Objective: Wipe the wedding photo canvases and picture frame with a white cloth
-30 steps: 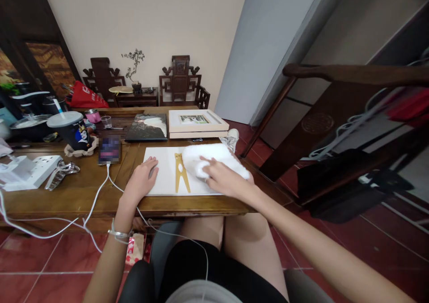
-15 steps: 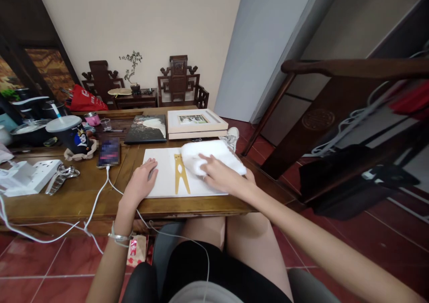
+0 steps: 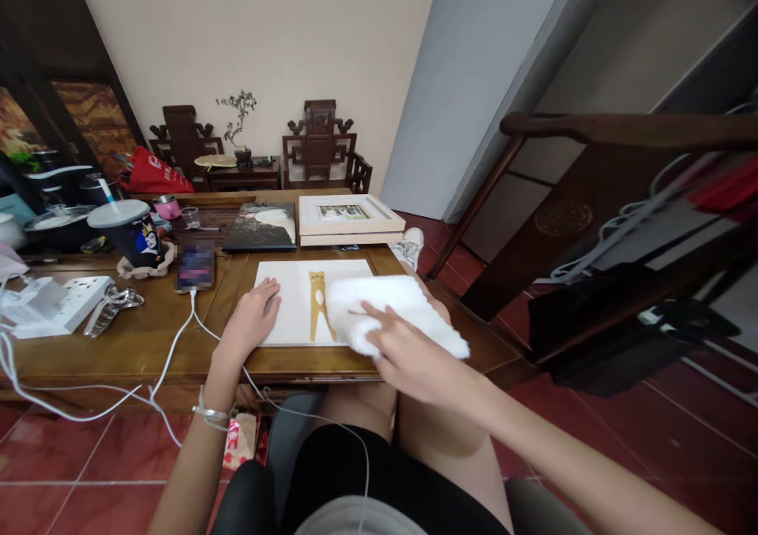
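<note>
A flat white board (image 3: 287, 302) lies on the wooden table and bears a tan long-legged cat figure (image 3: 316, 298). My left hand (image 3: 253, 318) rests on the board's left edge, fingers stretched out and nothing held. With bent fingers, my right hand (image 3: 408, 349) presses a fluffy white cloth (image 3: 384, 290) onto the right part of the board. The cloth hides the board's lower right corner, touches the figure's right leg and hangs past the table edge towards my lap.
Behind the board lie a dark picture panel (image 3: 260, 227) and stacked pale frames (image 3: 349, 231). On the left are a phone (image 3: 195, 267) with a white cable (image 3: 178, 330), a lidded cup (image 3: 133, 235) and a power strip (image 3: 65, 306). A wooden chair (image 3: 562, 188) stands on the right.
My right hand has drawn the cloth towards me and to the right, baring the board's upper right part. My left hand keeps its place on the board.
</note>
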`<state>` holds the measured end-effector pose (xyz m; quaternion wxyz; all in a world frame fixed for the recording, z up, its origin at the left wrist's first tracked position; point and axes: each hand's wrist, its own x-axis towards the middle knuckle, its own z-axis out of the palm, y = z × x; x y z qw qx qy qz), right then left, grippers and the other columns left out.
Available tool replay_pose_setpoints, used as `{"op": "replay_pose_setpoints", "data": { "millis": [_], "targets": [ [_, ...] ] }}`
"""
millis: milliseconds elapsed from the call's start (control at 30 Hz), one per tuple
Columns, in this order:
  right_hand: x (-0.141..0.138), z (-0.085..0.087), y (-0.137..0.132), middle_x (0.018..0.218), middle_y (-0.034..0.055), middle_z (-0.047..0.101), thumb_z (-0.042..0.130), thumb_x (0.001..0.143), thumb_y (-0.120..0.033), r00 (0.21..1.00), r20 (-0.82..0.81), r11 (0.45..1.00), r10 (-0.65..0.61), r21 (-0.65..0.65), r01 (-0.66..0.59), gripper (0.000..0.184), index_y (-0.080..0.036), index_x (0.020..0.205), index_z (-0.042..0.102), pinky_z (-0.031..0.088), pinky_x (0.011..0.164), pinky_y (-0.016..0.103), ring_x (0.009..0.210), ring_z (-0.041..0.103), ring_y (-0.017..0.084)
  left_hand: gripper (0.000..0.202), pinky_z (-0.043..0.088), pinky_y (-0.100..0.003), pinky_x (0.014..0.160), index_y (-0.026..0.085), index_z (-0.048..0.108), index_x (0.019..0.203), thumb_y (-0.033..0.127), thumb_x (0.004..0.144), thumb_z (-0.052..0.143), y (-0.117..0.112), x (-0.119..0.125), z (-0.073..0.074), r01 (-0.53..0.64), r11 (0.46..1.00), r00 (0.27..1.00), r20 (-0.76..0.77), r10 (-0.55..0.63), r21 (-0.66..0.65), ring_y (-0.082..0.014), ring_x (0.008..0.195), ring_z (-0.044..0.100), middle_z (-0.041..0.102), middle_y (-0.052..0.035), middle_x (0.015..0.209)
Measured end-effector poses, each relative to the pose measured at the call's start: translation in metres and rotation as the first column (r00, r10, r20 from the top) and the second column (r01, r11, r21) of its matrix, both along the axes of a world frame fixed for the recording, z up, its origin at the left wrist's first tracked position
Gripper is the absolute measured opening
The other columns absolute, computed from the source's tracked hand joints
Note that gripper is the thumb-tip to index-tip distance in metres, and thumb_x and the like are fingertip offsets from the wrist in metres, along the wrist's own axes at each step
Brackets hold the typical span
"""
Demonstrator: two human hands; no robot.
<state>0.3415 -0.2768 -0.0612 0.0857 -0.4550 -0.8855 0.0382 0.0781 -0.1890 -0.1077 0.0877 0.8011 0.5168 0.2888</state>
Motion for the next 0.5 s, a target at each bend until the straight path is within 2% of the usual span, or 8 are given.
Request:
{"op": "replay_pose_setpoints", "data": {
  "millis": [100, 200, 267, 367, 500],
  "targets": [
    [-0.014, 0.004, 0.047, 0.098, 0.0207, 0.067, 0.041, 0.074, -0.001, 0.995, 0.050, 0.996, -0.091, -0.021, 0.092, 0.025, -0.012, 0.081, 0.063, 0.037, 0.101, 0.046, 0.127, 0.047, 0.033, 0.037, 0.037, -0.041, 0.112, 0.014, 0.063, 0.118, 0.027, 0.091, 0.041, 0.001, -0.001, -0.001, -0.003, 1.000, 1.000, 0.000, 0.003, -0.001, -0.0246, 0.132, 0.047, 0.059, -0.0121, 0.133],
    [-0.030, 0.006, 0.089, 0.095, 0.0192, 0.067, 0.040, 0.078, -0.003, 0.982, 0.043, 0.983, -0.183, -0.006, 0.184, 0.027, -0.011, 0.088, 0.063, 0.040, 0.093, 0.042, 0.112, 0.056, 0.032, 0.038, 0.037, -0.042, 0.112, 0.013, 0.063, 0.118, 0.028, 0.091, 0.041, 0.001, -0.002, -0.001, -0.004, 1.000, 1.000, -0.002, 0.004, -0.007, -0.0249, 0.132, 0.047, 0.059, -0.0129, 0.133],
    [-0.041, 0.006, 0.106, 0.097, 0.0196, 0.066, 0.040, 0.079, -0.005, 0.979, 0.033, 0.979, -0.203, 0.006, 0.203, 0.028, -0.010, 0.092, 0.063, 0.040, 0.092, 0.041, 0.110, 0.056, 0.032, 0.039, 0.037, -0.042, 0.112, 0.011, 0.062, 0.119, 0.029, 0.091, 0.041, 0.001, -0.002, 0.000, -0.008, 1.000, 1.000, -0.007, 0.008, -0.004, -0.0255, 0.132, 0.047, 0.058, -0.0142, 0.134],
    [-0.053, 0.005, 0.110, 0.105, 0.0214, 0.066, 0.040, 0.079, -0.005, 0.982, 0.024, 0.982, -0.189, 0.022, 0.189, 0.031, -0.008, 0.098, 0.064, 0.037, 0.097, 0.045, 0.117, 0.051, 0.033, 0.041, 0.036, -0.042, 0.112, 0.009, 0.062, 0.120, 0.029, 0.091, 0.040, 0.001, -0.002, 0.000, -0.007, 1.000, 1.000, -0.016, 0.007, 0.000, -0.0262, 0.132, 0.047, 0.057, -0.0166, 0.134],
    [-0.057, -0.001, 0.079, 0.131, 0.0225, 0.055, 0.043, 0.079, -0.006, 0.994, 0.011, 0.992, -0.112, 0.053, 0.111, 0.033, -0.007, 0.103, 0.066, 0.030, 0.104, 0.053, 0.131, 0.038, 0.036, 0.042, 0.036, -0.042, 0.112, 0.007, 0.061, 0.120, 0.029, 0.092, 0.040, 0.001, -0.002, -0.001, 0.001, 1.000, 1.000, -0.009, -0.001, -0.003, -0.0266, 0.132, 0.047, 0.057, -0.0186, 0.134]
  ]
}}
